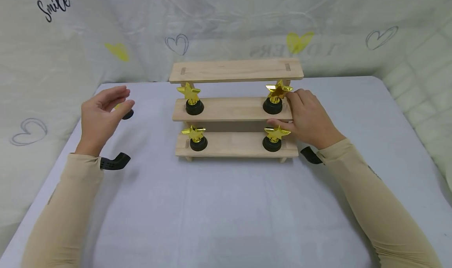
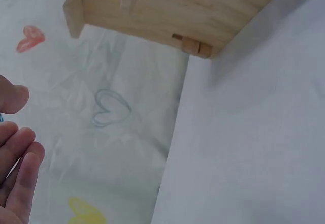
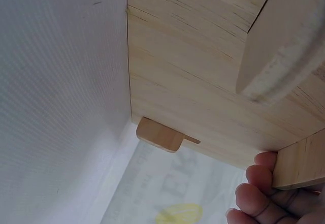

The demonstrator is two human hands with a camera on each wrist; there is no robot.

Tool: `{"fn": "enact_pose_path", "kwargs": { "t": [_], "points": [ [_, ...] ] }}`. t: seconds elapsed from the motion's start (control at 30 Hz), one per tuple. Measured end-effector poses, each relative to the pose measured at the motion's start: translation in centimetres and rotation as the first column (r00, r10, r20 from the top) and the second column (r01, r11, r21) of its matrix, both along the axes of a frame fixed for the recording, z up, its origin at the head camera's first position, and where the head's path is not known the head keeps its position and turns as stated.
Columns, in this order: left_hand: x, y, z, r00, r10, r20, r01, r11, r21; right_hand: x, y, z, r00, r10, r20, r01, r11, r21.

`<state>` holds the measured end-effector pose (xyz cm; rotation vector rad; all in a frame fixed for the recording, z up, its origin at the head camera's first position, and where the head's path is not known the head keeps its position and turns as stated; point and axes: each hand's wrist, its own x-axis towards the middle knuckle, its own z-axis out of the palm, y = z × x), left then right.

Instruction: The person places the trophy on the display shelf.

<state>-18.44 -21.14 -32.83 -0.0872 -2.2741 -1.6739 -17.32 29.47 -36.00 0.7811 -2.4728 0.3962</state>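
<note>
A three-tier wooden shelf (image 1: pixel 233 105) stands on the white table. Four small trophies with gold stars and black bases sit at the ends of its lower two boards; one is the right middle trophy (image 1: pixel 272 105). My right hand (image 1: pixel 310 119) grips the shelf's right end, thumb in front and fingers round the side. In the right wrist view its fingertips (image 3: pixel 252 199) lie against a board's end. To the left, my left hand (image 1: pixel 102 117) is raised with thumb and fingers apart, overlapping another trophy (image 1: pixel 128 114), whose star is mostly hidden behind the hand.
A patterned cloth (image 1: pixel 226 20) with hearts and writing hangs behind the table (image 1: pixel 226 205). The top board (image 1: pixel 234 71) overhangs the middle tier. Black wrist mounts (image 1: pixel 115 161) stick out from both sleeves.
</note>
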Motion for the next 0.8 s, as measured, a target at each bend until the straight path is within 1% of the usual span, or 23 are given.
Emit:
{"fn": "enact_pose_path", "kwargs": {
  "t": [0.03, 0.1, 0.17, 0.23, 0.27, 0.3, 0.4, 0.5, 0.6, 0.7, 0.8],
  "points": [
    [-0.1, -0.4, -0.1, 1.0, 0.018, -0.002, -0.018, 0.999, 0.033, 0.0, 0.0, 0.0, 1.0, 0.001, -0.003, -0.001, 1.0, 0.0],
    [-0.3, -1.1, -0.4, 0.998, 0.06, -0.001, -0.06, 0.996, 0.071, 0.0, 0.1, -0.1, 1.0, 0.001, -0.008, -0.001, 1.0, -0.002],
    [-0.4, -1.8, -0.5, 0.995, 0.097, -0.005, -0.095, 0.988, 0.124, 0.0, 0.1, -0.1, 1.0, 0.002, -0.011, -0.002, 1.0, 0.0],
    [-0.5, -2.4, -0.7, 0.992, 0.128, -0.005, -0.125, 0.98, 0.155, -0.1, 0.1, -0.2, 1.0, 0.002, -0.012, -0.002, 1.0, 0.002],
    [-0.5, -2.7, -0.8, 0.99, 0.138, -0.001, -0.136, 0.978, 0.156, -0.1, 0.1, -0.2, 1.0, 0.003, -0.012, -0.003, 1.0, 0.002],
    [-0.6, -3.0, -0.9, 0.99, 0.14, 0.0, -0.138, 0.974, 0.178, -0.1, 0.1, -0.2, 1.0, 0.002, -0.009, -0.002, 1.0, 0.003],
    [-0.6, -3.7, -1.5, 0.991, 0.136, -0.015, -0.13, 0.97, 0.207, -0.1, 0.1, -0.1, 1.0, 0.003, -0.007, -0.003, 1.0, 0.004],
    [-0.8, -4.2, -2.2, 0.99, 0.136, -0.036, -0.121, 0.956, 0.268, -0.1, 0.0, -0.1, 1.0, 0.007, -0.013, -0.007, 1.0, 0.007],
    [-1.0, -4.7, -2.6, 0.984, 0.175, -0.025, -0.161, 0.945, 0.284, -0.2, 0.0, -0.1, 1.0, 0.011, -0.017, -0.011, 1.0, 0.009],
    [-1.2, -5.2, -2.8, 0.976, 0.219, 0.001, -0.21, 0.936, 0.283, -0.2, -0.1, -0.1, 1.0, 0.009, -0.01, -0.009, 1.0, 0.007],
    [-1.5, -5.5, -3.1, 0.97, 0.241, 0.017, -0.235, 0.925, 0.299, -0.2, -0.1, 0.0, 1.0, 0.003, -0.002, -0.003, 1.0, 0.008]
  ]
}}
